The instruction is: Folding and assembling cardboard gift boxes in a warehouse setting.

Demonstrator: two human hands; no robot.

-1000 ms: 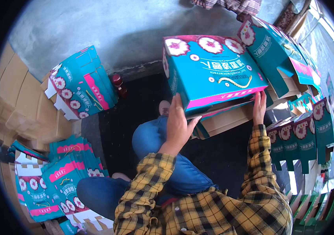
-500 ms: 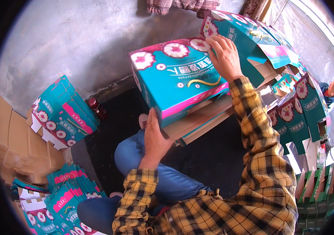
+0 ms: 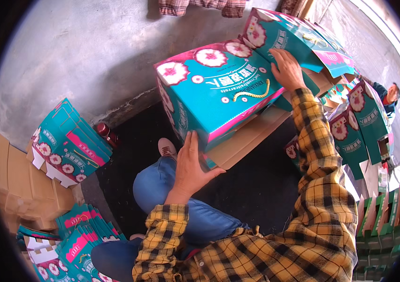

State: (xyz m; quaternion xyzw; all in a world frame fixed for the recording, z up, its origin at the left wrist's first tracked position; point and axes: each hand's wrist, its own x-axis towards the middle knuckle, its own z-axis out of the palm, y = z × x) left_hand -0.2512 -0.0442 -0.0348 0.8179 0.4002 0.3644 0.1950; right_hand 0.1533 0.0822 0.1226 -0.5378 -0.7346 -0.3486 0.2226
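Note:
In front of me is a teal and pink cardboard gift box (image 3: 219, 113) with round fruit pictures and a yellow rope handle. Brown flaps (image 3: 251, 141) stick out on its near side. Against the box's near left corner, my left hand (image 3: 188, 171) lies with fingers straight and thumb spread away. My right hand (image 3: 288, 70) rests open on the box's right end, fingers spread, where it meets a second teal box (image 3: 268, 35). That second box stands behind and to the right, its own flaps hanging loose.
Flat teal cartons (image 3: 68, 145) lean at the left beside brown cardboard (image 3: 26, 174); more flat cartons (image 3: 80, 235) lie lower left. A dark red bottle (image 3: 106, 134) stands near the wall. More teal boxes (image 3: 357, 127) and green cartons (image 3: 392, 216) line the right. Another person (image 3: 390, 96) is farther off.
The box has turned slightly, and its right end now sits against the second box. My right hand has slid right along the top. My left thumb has spread outward.

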